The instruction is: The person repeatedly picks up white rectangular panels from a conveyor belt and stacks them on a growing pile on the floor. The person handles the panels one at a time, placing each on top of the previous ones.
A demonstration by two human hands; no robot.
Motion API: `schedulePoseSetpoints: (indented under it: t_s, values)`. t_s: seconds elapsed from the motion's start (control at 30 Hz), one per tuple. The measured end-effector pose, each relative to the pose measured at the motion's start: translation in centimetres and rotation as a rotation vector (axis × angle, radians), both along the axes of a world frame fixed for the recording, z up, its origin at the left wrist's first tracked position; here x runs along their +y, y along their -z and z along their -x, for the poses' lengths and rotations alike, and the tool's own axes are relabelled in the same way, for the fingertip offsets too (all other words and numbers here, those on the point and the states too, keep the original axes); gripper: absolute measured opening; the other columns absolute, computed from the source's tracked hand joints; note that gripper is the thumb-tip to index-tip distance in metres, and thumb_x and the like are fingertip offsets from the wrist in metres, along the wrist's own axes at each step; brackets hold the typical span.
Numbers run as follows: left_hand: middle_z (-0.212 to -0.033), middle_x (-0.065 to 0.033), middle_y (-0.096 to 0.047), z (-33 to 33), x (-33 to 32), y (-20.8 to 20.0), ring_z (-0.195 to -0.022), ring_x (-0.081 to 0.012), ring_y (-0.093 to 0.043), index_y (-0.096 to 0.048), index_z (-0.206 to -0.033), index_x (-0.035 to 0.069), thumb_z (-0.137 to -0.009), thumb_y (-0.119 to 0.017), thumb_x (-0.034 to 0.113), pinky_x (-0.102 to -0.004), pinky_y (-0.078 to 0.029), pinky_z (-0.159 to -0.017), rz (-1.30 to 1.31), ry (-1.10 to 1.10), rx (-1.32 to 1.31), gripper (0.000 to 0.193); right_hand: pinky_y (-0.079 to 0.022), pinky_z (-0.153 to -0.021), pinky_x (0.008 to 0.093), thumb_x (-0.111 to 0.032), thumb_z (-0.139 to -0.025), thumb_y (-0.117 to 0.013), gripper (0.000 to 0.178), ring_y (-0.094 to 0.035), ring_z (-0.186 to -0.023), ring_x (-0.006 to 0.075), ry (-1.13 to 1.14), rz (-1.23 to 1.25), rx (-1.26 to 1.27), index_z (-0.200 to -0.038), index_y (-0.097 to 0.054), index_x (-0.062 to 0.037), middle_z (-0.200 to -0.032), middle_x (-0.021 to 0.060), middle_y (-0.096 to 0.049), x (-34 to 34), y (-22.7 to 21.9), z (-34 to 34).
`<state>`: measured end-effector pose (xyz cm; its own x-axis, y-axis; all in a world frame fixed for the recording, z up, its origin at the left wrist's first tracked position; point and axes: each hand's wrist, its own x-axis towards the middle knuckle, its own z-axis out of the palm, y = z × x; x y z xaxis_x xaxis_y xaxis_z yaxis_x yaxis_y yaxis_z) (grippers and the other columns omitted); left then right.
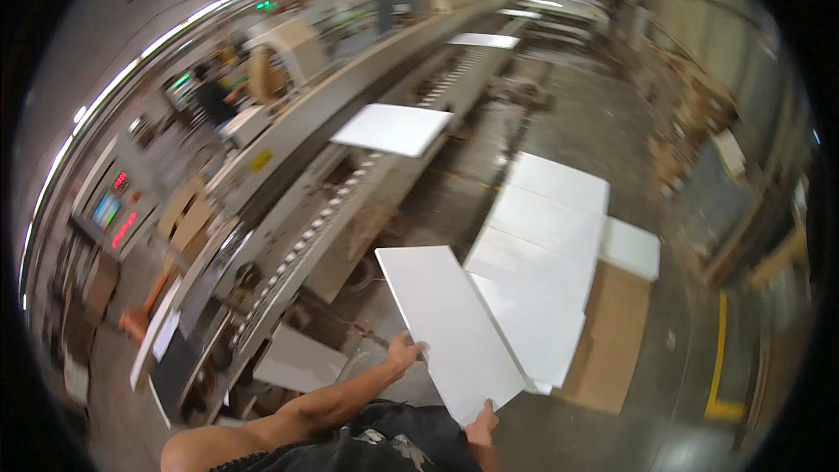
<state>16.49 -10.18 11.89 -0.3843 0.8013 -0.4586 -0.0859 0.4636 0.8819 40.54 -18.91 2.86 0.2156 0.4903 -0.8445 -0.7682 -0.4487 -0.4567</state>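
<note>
A long white panel (450,323) is held slantwise in front of my body, its far end pointing away to the left. My left hand (405,355) grips its left edge, fingers partly hidden by the board. At the near end my right hand (480,423) is closed on the corner. Just to the right lie stacked white panels (542,253), laid in rows, and the near side of that stack is partly covered by the held panel. Another white panel (393,129) rides on the conveyor (332,218), apart from my hands.
Brown cardboard (612,341) lies under the stack's right side. A long machine runs away along the left, with a control cabinet (118,201). Further panels (483,40) lie along the conveyor. A person (212,96) stands beyond the machine. Yellow floor tape (721,358) marks the right.
</note>
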Motion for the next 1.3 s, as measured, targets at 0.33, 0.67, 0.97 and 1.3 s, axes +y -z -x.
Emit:
schedulePoseSetpoints:
  t_s: [0.33, 0.67, 0.97, 1.3]
  values:
    - [-0.081, -0.0103, -0.068, 12.4, -15.5, -6.8, -0.070, -0.0172, -0.069, -0.056, -0.105, -0.002, -0.090, -0.074, 0.020, -0.0311, -0.056, -0.061, -0.065, -0.323, 0.086, 0.033, -0.056, -0.077, 0.0436, -0.031, -0.103, -0.053, 0.047, -0.066, -0.092, 0.0332, -0.467, -0.494, -0.433, -0.122, -0.051, 0.0127, -0.113, 0.0244, -0.063, 3.0, -3.7, 12.3]
    - [-0.069, -0.0091, -0.066, 25.1, -31.1, -3.7, -0.062, -0.0179, -0.067, -0.055, -0.096, -0.004, -0.088, -0.077, 0.025, -0.0319, -0.054, -0.054, 0.047, -0.614, 0.239, 0.038, -0.051, -0.086, 0.0397, -0.021, -0.099, -0.060, 0.039, -0.062, -0.097, 0.0281, -1.077, -0.738, -0.862, -0.118, -0.054, 0.0121, -0.114, 0.0224, -0.063, -1.0, -4.6, 27.4]
    - [-0.077, -0.0083, -0.070, 42.2, -36.7, -1.3, -0.066, -0.0174, -0.065, -0.068, -0.099, 0.000, -0.085, -0.077, 0.029, -0.0332, -0.052, -0.063, -0.055, -0.935, 0.356, 0.033, -0.057, -0.063, 0.0358, -0.016, -0.099, -0.058, 0.042, -0.070, -0.085, 0.0267, -1.645, -0.613, -0.237, -0.132, -0.042, 0.0041, -0.114, 0.0197, -0.065, -10.2, -7.9, 38.7]
    - [-0.074, -0.0054, -0.067, 51.6, -34.8, -2.8, -0.059, -0.0145, -0.063, -0.067, -0.107, -0.002, -0.092, -0.070, 0.024, -0.0300, -0.050, -0.055, -0.068, -0.919, 0.072, 0.030, -0.059, -0.050, 0.0390, -0.025, -0.102, -0.052, 0.043, -0.071, -0.068, 0.0349, -1.617, -0.476, -0.202, -0.129, -0.040, 0.0063, -0.097, 0.0236, -0.066, -14.1, -14.2, 47.4]
